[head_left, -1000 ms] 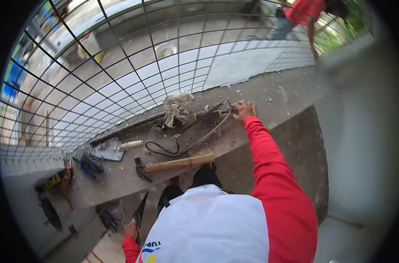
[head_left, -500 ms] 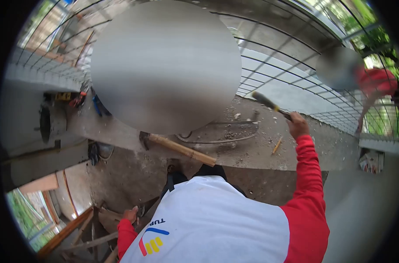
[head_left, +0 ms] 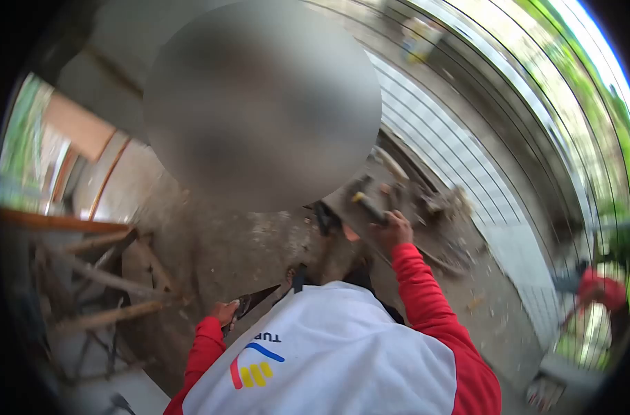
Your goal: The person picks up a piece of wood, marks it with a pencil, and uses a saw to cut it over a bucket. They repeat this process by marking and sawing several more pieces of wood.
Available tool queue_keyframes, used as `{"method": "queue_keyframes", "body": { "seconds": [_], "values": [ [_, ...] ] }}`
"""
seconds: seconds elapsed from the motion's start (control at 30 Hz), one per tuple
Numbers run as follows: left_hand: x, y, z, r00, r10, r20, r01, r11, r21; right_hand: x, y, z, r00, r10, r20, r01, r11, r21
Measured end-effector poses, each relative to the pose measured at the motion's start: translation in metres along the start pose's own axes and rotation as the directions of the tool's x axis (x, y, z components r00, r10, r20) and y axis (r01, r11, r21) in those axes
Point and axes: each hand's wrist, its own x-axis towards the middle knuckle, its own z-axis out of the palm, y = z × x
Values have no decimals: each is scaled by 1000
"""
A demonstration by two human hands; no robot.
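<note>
A worker in a white shirt with red sleeves stands at a rough concrete ledge strewn with debris, a tool in each hand. The fingers of the right hand are closed around a yellow-banded tool, held over the ledge near its edge; motion blurs its far end. At the worker's other side, the left hand grips a dark-bladed tool, its blade angled over the floor, well apart from the ledge.

A crumpled pale rag lies on the ledge, near a curved dark strand and a small wood scrap. Wire mesh and a white low wall run along the ledge's far side. A person in red is beyond the mesh at right, amid greenery.

Across the stained, dusty floor, at left, weathered wooden framing stands in a tangle near a bright opening. A gray oval blur hides much of the upper center.
</note>
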Motion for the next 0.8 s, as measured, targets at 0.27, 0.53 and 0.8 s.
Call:
{"method": "queue_keyframes", "body": {
  "seconds": [0.27,0.53,0.8],
  "values": [
    [21,-223,-28,959,-51,-278,-20,969,-248,63,72,78,973,10,232,73,936,-345],
    [42,-277,-19,833,-511,-212,416,831,-370,83,-149,37,821,92,564,142,923,-357],
    [115,-251,-95,967,-256,18,236,861,-450,190,-387,161,638,-297,711,456,889,-38]
  ]
}}
